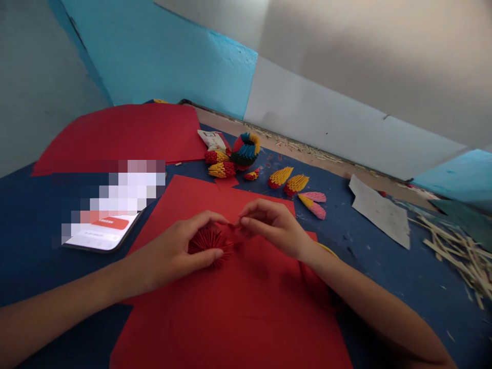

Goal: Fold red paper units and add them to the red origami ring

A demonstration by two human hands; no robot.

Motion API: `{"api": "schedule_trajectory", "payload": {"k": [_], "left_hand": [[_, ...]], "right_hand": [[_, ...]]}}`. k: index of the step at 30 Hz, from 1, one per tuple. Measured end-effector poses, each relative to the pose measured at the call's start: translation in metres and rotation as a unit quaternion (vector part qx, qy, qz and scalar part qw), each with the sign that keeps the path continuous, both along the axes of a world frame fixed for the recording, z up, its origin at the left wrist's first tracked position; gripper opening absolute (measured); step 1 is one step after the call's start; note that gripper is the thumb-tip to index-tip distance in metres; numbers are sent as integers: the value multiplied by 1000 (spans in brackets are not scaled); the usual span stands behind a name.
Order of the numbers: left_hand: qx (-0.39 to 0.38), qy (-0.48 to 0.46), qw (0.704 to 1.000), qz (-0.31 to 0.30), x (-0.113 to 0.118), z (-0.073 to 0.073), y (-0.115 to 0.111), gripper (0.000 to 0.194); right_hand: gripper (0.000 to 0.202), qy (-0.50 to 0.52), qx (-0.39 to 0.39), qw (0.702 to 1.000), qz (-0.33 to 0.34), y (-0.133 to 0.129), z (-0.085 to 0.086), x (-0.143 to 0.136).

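Observation:
My left hand point(184, 246) curls around a round red folded-paper piece point(210, 247), its many pointed units fanned outward. The thumb lies across its near side and the index finger reaches over the far side. Just right of it, my right hand point(269, 223) pinches a small red paper piece point(234, 227) between thumb and fingertips, close to the left index fingertip. Whether that small piece touches the round one I cannot tell. Both hands are above red paper sheets point(230, 318) on the blue table.
A lit phone point(115, 220) lies at left, before a large red sheet point(126, 133). Behind the hands stand a multicoloured folded-paper ring point(246, 151) and several yellow-red paper cones point(280, 177). Pink-yellow pieces point(313, 204), a grey sheet point(380, 212) and thin strips point(453, 251) lie at right.

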State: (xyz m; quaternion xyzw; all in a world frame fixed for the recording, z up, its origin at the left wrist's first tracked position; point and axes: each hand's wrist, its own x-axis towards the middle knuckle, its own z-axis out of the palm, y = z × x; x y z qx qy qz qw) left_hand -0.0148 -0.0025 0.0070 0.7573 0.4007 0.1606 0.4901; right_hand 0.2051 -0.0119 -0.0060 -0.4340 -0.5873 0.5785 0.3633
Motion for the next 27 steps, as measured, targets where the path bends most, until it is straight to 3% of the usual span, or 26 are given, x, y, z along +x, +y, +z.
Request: {"api": "schedule_trajectory", "payload": {"k": [4,14,18,27], "left_hand": [[-17,8,1000,-21,-1,4,1,29],[-32,-40,999,-7,2,8,-7,35],[-43,-68,997,10,3,7,-10,39],[-70,-46,995,-49,-1,13,-8,42]], "right_hand": [[27,37,-98,994,10,-1,-1,-3],[34,123,-204,971,-20,0,-1,-8],[30,138,-209,968,-17,-1,-3,-8],[23,134,-200,970,26,-3,-5,-6]]}}
